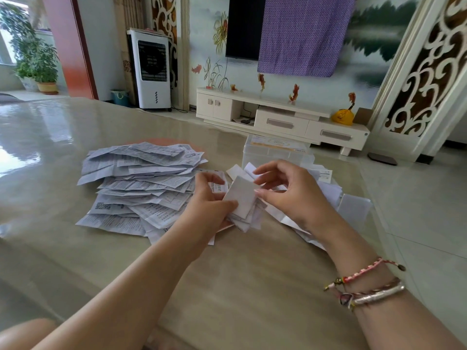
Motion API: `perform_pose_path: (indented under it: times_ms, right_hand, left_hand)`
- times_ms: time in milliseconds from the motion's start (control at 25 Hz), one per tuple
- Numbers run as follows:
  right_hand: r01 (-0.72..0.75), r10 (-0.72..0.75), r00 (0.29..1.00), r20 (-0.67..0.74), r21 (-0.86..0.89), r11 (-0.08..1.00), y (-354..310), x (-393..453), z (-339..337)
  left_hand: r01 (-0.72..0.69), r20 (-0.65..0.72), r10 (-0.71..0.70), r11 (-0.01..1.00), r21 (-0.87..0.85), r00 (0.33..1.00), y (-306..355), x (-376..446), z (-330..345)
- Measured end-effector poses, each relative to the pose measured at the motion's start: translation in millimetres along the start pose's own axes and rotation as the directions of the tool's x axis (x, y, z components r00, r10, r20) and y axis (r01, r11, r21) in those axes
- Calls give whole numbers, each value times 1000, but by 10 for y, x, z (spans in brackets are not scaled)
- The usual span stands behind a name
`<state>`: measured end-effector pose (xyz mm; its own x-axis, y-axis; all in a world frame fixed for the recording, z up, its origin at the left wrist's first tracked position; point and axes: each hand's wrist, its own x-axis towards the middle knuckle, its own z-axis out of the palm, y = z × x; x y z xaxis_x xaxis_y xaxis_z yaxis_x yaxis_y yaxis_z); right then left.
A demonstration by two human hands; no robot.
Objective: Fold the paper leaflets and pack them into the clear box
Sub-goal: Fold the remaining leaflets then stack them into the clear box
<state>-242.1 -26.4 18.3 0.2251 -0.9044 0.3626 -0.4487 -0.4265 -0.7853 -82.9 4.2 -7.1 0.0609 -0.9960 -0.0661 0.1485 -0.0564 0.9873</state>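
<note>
A small folded white leaflet (241,197) is held above the table between both hands. My left hand (209,203) grips its lower left edge together with a few more folded leaflets (246,222) underneath. My right hand (285,190) pinches the leaflet's upper right edge with thumb and fingertips. A wide pile of unfolded printed leaflets (139,183) lies on the table to the left. The clear box (275,150) stands just behind my hands, partly hidden by them. More white paper (328,190) lies beside the box under my right hand.
The glossy beige table (227,286) ends at its right edge near my right forearm. A clear flat lid or sheet (353,210) lies at that edge. Beyond the table are a white TV cabinet (283,117) and a white air cooler (151,69).
</note>
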Motion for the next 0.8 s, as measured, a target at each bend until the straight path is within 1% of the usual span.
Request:
perform_pose_path:
  times_ms: [40, 80, 160, 200, 240, 280, 360, 440, 480, 560, 640, 680, 720, 800]
  right_hand:
    - [-15, 18, 1000, 26, -125, 992, -18, -9, -78]
    - [-40, 67, 994, 83, -295, 955, -43, -31, -164]
    - [-71, 255, 943, 212, -623, 779, -66, -88, -296]
    - [-61, 337, 909, 244, -723, 688, -62, -114, -315]
    - [-44, 387, 885, 260, -780, 624, -49, -138, -305]
    - [-26, 409, 873, 265, -813, 582, -35, -155, -267]
    - [13, 385, 885, 262, -840, 542, 7, -175, -199]
    - [34, 333, 912, 238, -855, 518, 34, -167, -172]
    - [20, 312, 925, 218, -847, 531, 47, -154, -171]
    - [-40, 254, 957, 140, -804, 593, 58, -121, -179]
    - [-68, 124, 992, 26, -718, 693, 0, -89, -186]
    - [-51, 60, 998, -8, -650, 758, -41, -84, -177]
    - [-20, 17, 1000, -10, -574, 819, -95, -91, -158]
    - [24, 10, 997, 70, -469, 883, -169, -119, -113]
  left_hand:
    - [-1, -31, 1, 1000, 18, 1000, 3, 18, -7]
    - [-1, -42, 3, 999, 49, 999, 13, 26, -5]
    - [-25, -55, 35, 984, 175, 998, 15, 45, 8]
    - [-52, -78, 74, 964, 260, 994, 11, 59, 24]
    - [-79, -99, 118, 940, 331, 988, 7, 63, 53]
    - [-102, -115, 154, 923, 370, 981, 4, 63, 73]
    - [-119, -134, 182, 917, 382, 974, -6, 72, 108]
    - [-127, -145, 192, 921, 369, 971, -8, 71, 123]
    - [-134, -144, 201, 916, 379, 969, -11, 70, 126]
    - [-143, -138, 214, 905, 402, 967, -8, 62, 129]
    - [-148, -128, 218, 899, 413, 968, -12, 52, 124]
    - [-155, -119, 224, 895, 418, 967, -20, 48, 121]
    - [-168, -103, 232, 889, 426, 967, -26, 44, 118]
    - [-205, -50, 252, 875, 439, 966, -26, 42, 104]
